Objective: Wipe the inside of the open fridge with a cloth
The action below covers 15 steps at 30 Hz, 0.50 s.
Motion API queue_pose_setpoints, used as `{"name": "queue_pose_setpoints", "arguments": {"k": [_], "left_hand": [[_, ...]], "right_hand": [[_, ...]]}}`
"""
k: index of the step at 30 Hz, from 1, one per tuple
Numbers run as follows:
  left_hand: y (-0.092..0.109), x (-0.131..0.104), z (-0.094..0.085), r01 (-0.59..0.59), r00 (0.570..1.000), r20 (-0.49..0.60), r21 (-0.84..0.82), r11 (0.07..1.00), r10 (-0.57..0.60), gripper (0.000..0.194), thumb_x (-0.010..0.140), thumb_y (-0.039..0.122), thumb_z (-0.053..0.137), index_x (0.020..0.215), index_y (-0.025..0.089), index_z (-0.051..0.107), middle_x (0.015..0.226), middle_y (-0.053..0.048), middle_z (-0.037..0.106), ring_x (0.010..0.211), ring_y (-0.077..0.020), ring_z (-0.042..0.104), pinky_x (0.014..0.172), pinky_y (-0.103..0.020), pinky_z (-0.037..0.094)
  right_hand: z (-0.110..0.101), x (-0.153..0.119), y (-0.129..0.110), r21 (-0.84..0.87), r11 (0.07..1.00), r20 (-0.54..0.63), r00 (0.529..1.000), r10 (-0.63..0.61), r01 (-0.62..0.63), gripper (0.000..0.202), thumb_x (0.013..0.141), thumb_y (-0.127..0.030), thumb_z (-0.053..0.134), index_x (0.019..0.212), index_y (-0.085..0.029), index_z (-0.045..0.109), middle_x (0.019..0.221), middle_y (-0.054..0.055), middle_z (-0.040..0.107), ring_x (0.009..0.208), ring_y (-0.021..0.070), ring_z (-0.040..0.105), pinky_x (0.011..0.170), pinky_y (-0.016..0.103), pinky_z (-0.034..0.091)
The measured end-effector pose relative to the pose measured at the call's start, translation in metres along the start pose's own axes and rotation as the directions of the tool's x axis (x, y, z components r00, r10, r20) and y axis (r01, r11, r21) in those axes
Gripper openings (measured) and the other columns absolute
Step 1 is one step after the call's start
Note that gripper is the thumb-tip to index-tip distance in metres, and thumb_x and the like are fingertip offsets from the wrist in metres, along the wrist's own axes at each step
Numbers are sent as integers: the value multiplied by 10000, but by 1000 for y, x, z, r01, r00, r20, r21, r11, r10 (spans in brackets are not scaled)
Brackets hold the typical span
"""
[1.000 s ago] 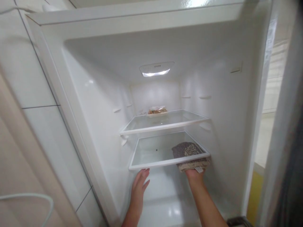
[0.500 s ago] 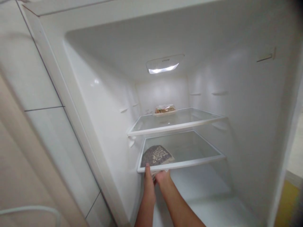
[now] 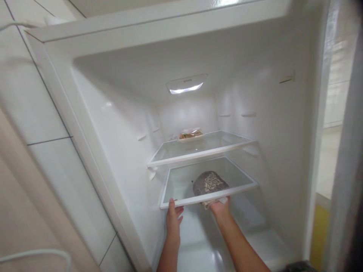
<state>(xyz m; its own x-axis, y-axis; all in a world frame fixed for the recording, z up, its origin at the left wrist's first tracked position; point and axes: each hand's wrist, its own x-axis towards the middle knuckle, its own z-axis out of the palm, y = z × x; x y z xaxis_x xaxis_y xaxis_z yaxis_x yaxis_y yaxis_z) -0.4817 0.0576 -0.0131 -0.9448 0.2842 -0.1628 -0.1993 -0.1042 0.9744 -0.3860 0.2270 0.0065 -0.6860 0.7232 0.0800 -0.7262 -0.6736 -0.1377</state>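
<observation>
In the head view, my right hand (image 3: pixel 219 207) is under the lower glass shelf (image 3: pixel 181 185) of a fridge, palm up. It presses a grey cloth (image 3: pixel 211 183) with a cream pattern against the underside; the cloth shows through the glass. Its fingers are hidden by the cloth. At the shelf's front left corner is my left hand (image 3: pixel 173 215), its thumb on the white front rim and its other fingers curled loosely below. A small dark speck (image 3: pixel 192 181) shows on the glass left of the cloth.
An upper glass shelf (image 3: pixel 198 145) holds a clear-wrapped package (image 3: pixel 190 134) of brownish food at the back. A lit lamp (image 3: pixel 186 85) hangs from the ceiling. The fridge's side walls (image 3: pixel 113 143) bound both arms. Tiled wall (image 3: pixel 51 166) stands on the left.
My right hand has moved the cloth to the right along the underside of the lower shelf. My left hand has come away from the cloth and stays at the front left rim.
</observation>
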Motion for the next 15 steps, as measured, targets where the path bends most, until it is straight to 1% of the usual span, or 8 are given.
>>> {"name": "queue_pose_setpoints", "arguments": {"k": [1, 3, 5, 6, 8, 11, 13, 15], "left_hand": [[0, 2, 1, -15, 1000, -7, 11, 1000, 16, 715, 783, 761, 450, 1161, 183, 635, 980, -147, 759, 1034, -312, 695, 941, -509, 487], [0, 6, 3, -62, 998, -28, 36, 997, 63, 771, 748, 791, 415, 1125, 162, 650, 924, -152, 753, 994, -326, 695, 927, -524, 484], [0, 9, 5, -128, 991, -42, 62, 990, 130, 822, 697, 831, 400, 1072, 153, 675, 883, -147, 740, 953, -329, 687, 907, -515, 489], [0, 11, 5, -163, 985, -41, 72, 984, 167, 836, 671, 847, 405, 1046, 155, 689, 886, -143, 735, 929, -323, 684, 889, -502, 497], [-1, 13, 5, -232, 971, -33, 86, 969, 235, 842, 636, 867, 417, 1005, 169, 711, 937, -135, 727, 872, -299, 675, 837, -467, 516], [-2, 17, 6, -319, 945, -42, 98, 943, 324, 807, 638, 864, 413, 936, 184, 727, 983, -127, 715, 823, -274, 649, 755, -424, 525], [-3, 21, 8, -371, 925, -49, 100, 923, 377, 773, 649, 859, 388, 848, 192, 725, 922, -123, 713, 841, -280, 633, 719, -397, 515], [-4, 25, 10, -414, 908, -34, 91, 906, 418, 746, 647, 854, 369, 774, 203, 711, 819, -112, 704, 832, -285, 625, 685, -377, 498]], "right_hand": [[-1, 1, -24, -7, 999, -30, 999, -45, 44, 336, 773, -438, 506, 965, -266, 721, 1082, 64, 761, 1071, 266, 678, 944, 589, 507], [-3, 2, -68, -19, 995, -54, 994, -94, 93, 346, 778, -427, 487, 990, -281, 718, 1115, 49, 752, 1094, 252, 669, 965, 589, 496], [-7, 2, -97, -39, 994, -77, 991, -109, 106, 344, 794, -414, 471, 998, -283, 714, 1117, 47, 750, 1093, 249, 671, 956, 599, 497], [-10, 3, -104, -50, 993, -89, 989, -115, 111, 344, 801, -414, 462, 997, -282, 712, 1108, 48, 751, 1084, 248, 674, 944, 603, 503], [-17, 5, -106, -64, 989, -85, 987, -139, 134, 347, 807, -428, 454, 994, -281, 706, 1085, 47, 753, 1062, 246, 679, 922, 600, 519], [-26, 16, -91, -62, 975, -11, 977, -215, 214, 345, 797, -463, 472, 977, -277, 700, 1044, 43, 756, 1021, 247, 686, 904, 585, 542], [-32, 29, -82, -42, 967, 45, 967, -249, 251, 325, 794, -468, 497, 958, -275, 701, 1021, 41, 757, 1007, 245, 691, 905, 560, 552], [-37, 46, -78, -21, 968, 82, 965, -247, 250, 290, 801, -445, 516, 945, -278, 704, 1017, 38, 758, 1007, 233, 694, 917, 527, 554]]}}
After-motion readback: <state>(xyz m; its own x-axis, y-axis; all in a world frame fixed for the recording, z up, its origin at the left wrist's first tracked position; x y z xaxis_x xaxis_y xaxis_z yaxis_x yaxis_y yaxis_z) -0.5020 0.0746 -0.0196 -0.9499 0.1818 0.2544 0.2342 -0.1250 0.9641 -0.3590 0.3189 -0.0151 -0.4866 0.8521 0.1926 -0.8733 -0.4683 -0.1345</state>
